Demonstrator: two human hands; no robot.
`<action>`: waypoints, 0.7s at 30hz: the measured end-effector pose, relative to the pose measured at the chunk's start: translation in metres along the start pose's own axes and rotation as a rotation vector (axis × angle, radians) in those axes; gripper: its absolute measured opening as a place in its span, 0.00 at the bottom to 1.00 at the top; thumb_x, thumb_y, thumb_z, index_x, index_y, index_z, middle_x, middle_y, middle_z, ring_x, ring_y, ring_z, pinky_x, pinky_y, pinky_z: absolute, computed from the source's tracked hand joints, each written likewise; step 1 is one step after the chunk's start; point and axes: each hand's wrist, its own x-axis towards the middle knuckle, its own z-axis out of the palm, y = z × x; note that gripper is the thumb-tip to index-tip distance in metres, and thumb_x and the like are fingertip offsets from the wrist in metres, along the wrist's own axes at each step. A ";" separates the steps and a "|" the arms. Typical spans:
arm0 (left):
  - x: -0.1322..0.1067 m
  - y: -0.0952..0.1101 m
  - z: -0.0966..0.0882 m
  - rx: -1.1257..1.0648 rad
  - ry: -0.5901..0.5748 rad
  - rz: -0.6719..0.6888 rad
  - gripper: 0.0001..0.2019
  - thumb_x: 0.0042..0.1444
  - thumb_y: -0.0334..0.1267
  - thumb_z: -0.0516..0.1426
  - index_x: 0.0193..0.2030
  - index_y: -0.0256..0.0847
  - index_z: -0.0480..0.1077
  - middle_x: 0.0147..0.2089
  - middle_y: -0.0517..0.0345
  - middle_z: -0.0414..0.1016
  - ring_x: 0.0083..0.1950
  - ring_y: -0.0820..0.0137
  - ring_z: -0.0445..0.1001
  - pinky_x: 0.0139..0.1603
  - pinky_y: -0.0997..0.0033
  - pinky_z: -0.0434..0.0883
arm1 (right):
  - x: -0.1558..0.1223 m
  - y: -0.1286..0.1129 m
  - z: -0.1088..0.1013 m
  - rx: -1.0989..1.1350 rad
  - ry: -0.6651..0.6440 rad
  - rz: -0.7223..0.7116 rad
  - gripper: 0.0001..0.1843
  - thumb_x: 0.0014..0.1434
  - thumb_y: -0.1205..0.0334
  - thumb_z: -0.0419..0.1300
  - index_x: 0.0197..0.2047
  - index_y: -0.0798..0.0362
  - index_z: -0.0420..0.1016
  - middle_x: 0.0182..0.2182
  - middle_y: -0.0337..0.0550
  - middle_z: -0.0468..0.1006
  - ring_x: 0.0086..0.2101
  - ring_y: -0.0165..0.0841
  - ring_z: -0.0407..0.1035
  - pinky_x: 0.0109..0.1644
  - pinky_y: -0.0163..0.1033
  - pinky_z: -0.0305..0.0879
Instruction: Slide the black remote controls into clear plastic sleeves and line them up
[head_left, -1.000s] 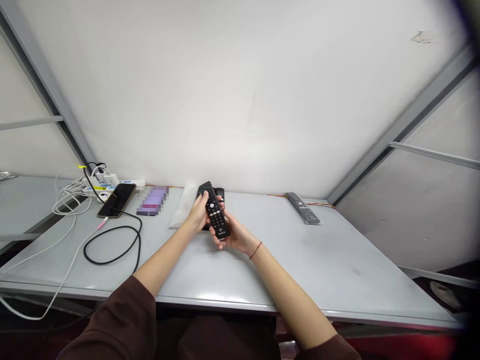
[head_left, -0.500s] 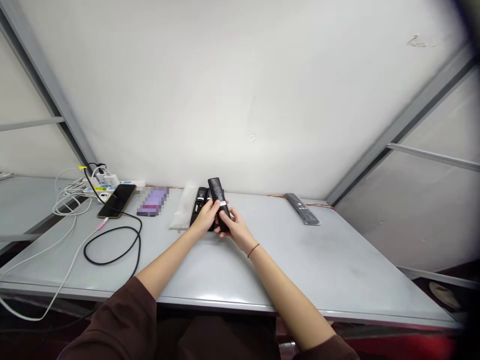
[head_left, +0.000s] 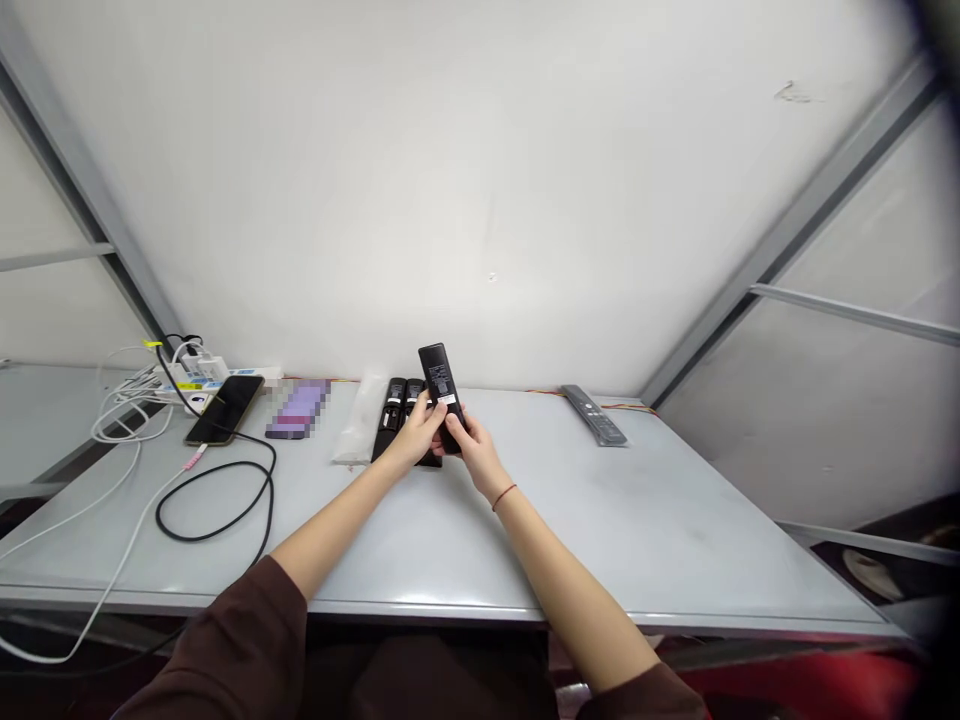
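Both of my hands hold one black remote control (head_left: 439, 378) upright above the grey table (head_left: 600, 510), its back side with a white label facing me. My left hand (head_left: 415, 436) grips it from the left with the fingers curled. From the right, my right hand (head_left: 471, 448) wraps its lower end; a thin red cord circles that wrist. Two more black remotes (head_left: 395, 410) lie flat side by side on the table just behind my left hand.
A clear plastic bag (head_left: 360, 428) lies left of the remotes, then a purple blurred item (head_left: 294, 412) and a phone (head_left: 222, 410) on a black looped cable (head_left: 217, 500). A power strip with white cords (head_left: 184, 372) sits far left. A grey remote (head_left: 596, 414) lies at back right.
The remote was turned over from buttons facing me to its back facing me, and lifted slightly farther from me. The view shifted a little to the right.
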 end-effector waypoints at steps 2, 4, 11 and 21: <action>0.007 0.004 0.005 0.013 -0.012 0.006 0.21 0.56 0.50 0.55 0.53 0.44 0.59 0.47 0.50 0.74 0.39 0.69 0.75 0.33 0.72 0.72 | 0.002 -0.003 -0.003 0.033 0.021 -0.003 0.23 0.48 0.43 0.64 0.40 0.51 0.71 0.31 0.41 0.76 0.31 0.34 0.73 0.34 0.41 0.75; 0.015 0.005 0.010 0.042 -0.008 0.037 0.20 0.56 0.50 0.55 0.52 0.43 0.60 0.47 0.50 0.74 0.42 0.67 0.75 0.36 0.70 0.72 | 0.005 -0.008 -0.010 0.060 0.028 0.028 0.21 0.49 0.44 0.64 0.39 0.51 0.71 0.35 0.43 0.76 0.35 0.35 0.74 0.34 0.39 0.75; 0.035 -0.003 0.013 0.337 0.270 0.276 0.16 0.60 0.46 0.50 0.52 0.41 0.63 0.44 0.52 0.72 0.46 0.68 0.71 0.50 0.66 0.66 | 0.010 -0.022 -0.055 -0.329 0.108 0.086 0.13 0.51 0.54 0.64 0.36 0.55 0.71 0.30 0.46 0.77 0.22 0.31 0.72 0.26 0.38 0.71; 0.004 -0.030 0.034 0.911 0.055 0.071 0.24 0.59 0.41 0.49 0.61 0.36 0.56 0.54 0.40 0.68 0.57 0.56 0.66 0.57 0.58 0.60 | 0.025 -0.004 -0.096 -0.991 0.387 0.047 0.11 0.52 0.57 0.59 0.36 0.55 0.72 0.33 0.48 0.77 0.36 0.37 0.71 0.43 0.41 0.63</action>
